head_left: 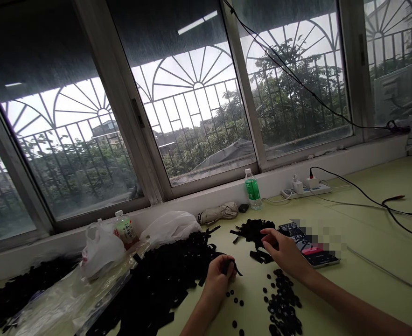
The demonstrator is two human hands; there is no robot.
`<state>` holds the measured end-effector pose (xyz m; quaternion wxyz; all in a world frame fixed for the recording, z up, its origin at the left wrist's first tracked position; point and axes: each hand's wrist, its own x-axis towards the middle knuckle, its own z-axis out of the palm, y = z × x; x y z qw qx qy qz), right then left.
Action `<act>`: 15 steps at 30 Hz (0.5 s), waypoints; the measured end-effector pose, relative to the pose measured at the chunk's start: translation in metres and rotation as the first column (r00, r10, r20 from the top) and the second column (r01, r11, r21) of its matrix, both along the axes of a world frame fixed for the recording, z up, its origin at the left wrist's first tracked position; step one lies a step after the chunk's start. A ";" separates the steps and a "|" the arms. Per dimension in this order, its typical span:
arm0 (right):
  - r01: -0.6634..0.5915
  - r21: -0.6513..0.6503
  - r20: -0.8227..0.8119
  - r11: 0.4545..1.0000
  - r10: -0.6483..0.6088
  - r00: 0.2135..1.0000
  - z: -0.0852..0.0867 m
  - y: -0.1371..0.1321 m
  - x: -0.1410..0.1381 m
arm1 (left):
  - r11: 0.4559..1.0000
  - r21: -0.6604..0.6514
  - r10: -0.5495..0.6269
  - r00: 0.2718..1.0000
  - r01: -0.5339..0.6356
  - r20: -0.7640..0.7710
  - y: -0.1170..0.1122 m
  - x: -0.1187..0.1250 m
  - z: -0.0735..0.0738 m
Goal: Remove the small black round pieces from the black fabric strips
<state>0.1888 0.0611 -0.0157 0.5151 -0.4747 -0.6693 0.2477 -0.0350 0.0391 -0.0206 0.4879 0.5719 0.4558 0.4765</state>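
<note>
A black fabric strip is pinched in my left hand (220,276), its thin end sticking out to the right past the fingertips. Over the right side of a small pile of black strips (249,231) is my right hand (281,247), thumb and fingers apart, with nothing visible between them. Close to my left wrist lie a few loose black round discs (235,300), each like a button. Below my right hand spreads a larger heap of the same discs (282,303). A big mound of black strips (167,268) reaches up to the left hand.
A phone (310,247) with a lit screen lies beyond my right forearm. Along the window ledge stand a green-labelled bottle (252,190), a power strip (309,190), white plastic bags (171,226) and another bottle (124,228). Cables (363,193) cross the table's right side.
</note>
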 end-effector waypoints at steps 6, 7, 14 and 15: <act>-0.038 0.009 0.173 0.999 0.035 0.984 -0.011 0.008 0.005 | 1.000 -0.002 -0.014 0.999 0.014 -0.029 -0.001 0.000 0.001; -0.042 0.008 0.190 0.999 0.039 0.981 -0.012 0.010 0.005 | 1.000 -0.005 -0.018 1.000 0.018 -0.025 -0.001 0.000 0.000; -0.083 0.004 0.252 0.997 0.080 0.964 -0.016 0.015 0.004 | 0.971 0.211 0.125 0.992 -0.116 -0.030 0.005 -0.014 0.002; -0.085 0.001 0.239 0.996 0.082 0.967 -0.016 0.015 0.004 | 0.957 0.228 0.193 0.981 -0.181 -0.032 0.007 -0.019 0.002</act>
